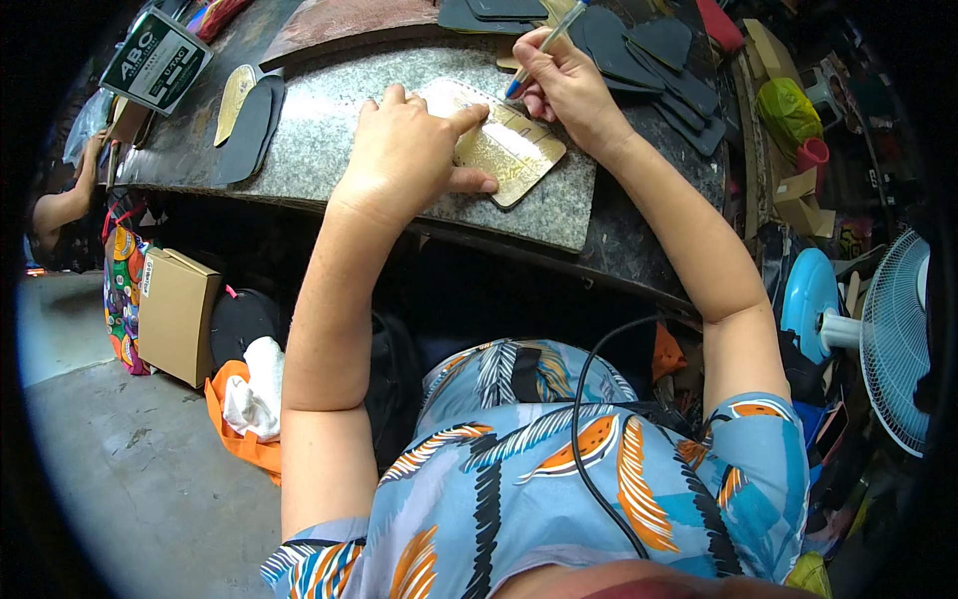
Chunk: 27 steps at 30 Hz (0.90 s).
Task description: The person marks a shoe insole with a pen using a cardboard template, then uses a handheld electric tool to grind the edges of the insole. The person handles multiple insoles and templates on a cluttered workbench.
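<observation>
A tan, worn sole-shaped piece (527,162) with a dark edge and drawn lines lies on a grey speckled slab (324,125) at the bench's near edge. My left hand (409,150) rests across its left part, thumb and forefinger spread on its surface; the hand covers that end. Over the piece's far right side, my right hand (574,95) grips a pen with a blue tip (515,89), its point down close to the piece. Whether the tip touches the piece I cannot tell.
Dark sole pieces (649,60) are piled at the far right, with others (254,130) at left beside a green-and-white tin (157,62). A curved brown block (349,28) sits behind the slab. A fan (895,344) stands to the right. Another person's arm (65,205) shows far left.
</observation>
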Motion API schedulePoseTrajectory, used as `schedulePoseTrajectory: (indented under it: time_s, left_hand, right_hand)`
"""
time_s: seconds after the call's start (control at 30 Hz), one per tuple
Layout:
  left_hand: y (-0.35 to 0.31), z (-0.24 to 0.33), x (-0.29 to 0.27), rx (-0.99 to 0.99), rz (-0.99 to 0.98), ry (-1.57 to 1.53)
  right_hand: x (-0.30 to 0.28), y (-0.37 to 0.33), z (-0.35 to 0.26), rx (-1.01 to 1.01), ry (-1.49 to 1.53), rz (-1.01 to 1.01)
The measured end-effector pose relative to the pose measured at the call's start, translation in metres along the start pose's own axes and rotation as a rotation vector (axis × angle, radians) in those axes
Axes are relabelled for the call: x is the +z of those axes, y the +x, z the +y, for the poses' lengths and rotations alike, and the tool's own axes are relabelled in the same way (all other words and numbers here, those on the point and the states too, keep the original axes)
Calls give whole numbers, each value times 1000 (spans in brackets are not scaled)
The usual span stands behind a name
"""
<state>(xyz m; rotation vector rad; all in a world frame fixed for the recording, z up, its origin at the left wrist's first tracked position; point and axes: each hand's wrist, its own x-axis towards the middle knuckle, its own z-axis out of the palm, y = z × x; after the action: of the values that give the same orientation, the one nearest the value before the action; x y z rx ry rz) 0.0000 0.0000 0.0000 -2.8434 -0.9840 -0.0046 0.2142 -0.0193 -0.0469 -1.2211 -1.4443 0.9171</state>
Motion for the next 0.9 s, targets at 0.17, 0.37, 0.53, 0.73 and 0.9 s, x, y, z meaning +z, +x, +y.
schedulePoseTrajectory:
  time_s: [0.17,0.37,0.53,0.73,0.9]
  left_hand:
    - [-4,3,5,7,35,-6]
    - [-3,-2,7,17,52,13]
    - [-2,-2,6,21,70,3]
    - [-3,-2,8,22,86,-3]
    - [-3,-2,8,19,67,-2]
  right_hand:
    - [17,4,10,-308,-376,-2]
    - [21,14,12,-334,-351,26]
    - [9,20,9,19,249,104]
    - [8,24,10,-114,2,58]
    - [19,27,9,-572,-539,-2]
